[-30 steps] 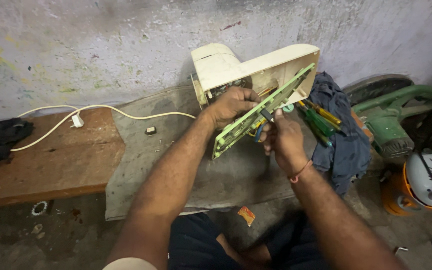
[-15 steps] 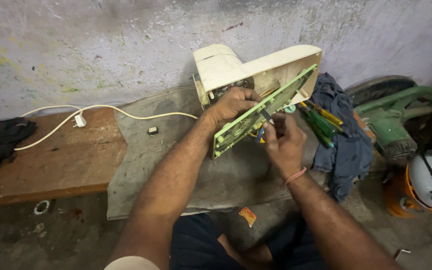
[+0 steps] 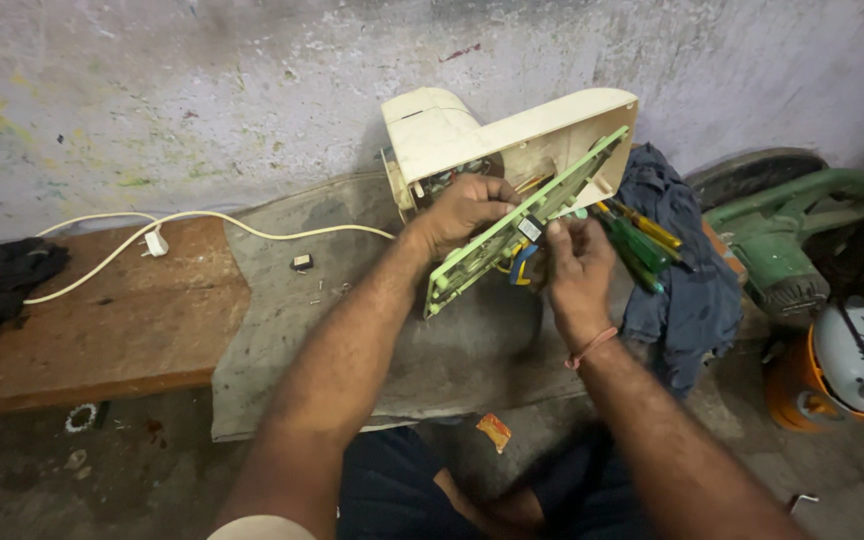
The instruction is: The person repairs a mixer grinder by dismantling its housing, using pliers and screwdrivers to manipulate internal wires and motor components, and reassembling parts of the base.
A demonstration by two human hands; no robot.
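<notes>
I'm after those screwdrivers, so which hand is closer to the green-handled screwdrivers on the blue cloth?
Right. The right hand sits just beside the green-handled screwdrivers; the left hand grips the green circuit board farther away.

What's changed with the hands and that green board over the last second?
Very little. The right hand crept up, its fingers now at the small parts on the green circuit board. The left hand still grips the board's upper edge, tilted against the cream casing. Screwdrivers and white cord unmoved.

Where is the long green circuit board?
In the head view, the long green circuit board sits centre, held by the left hand, leaning against the cream plastic casing.
</notes>
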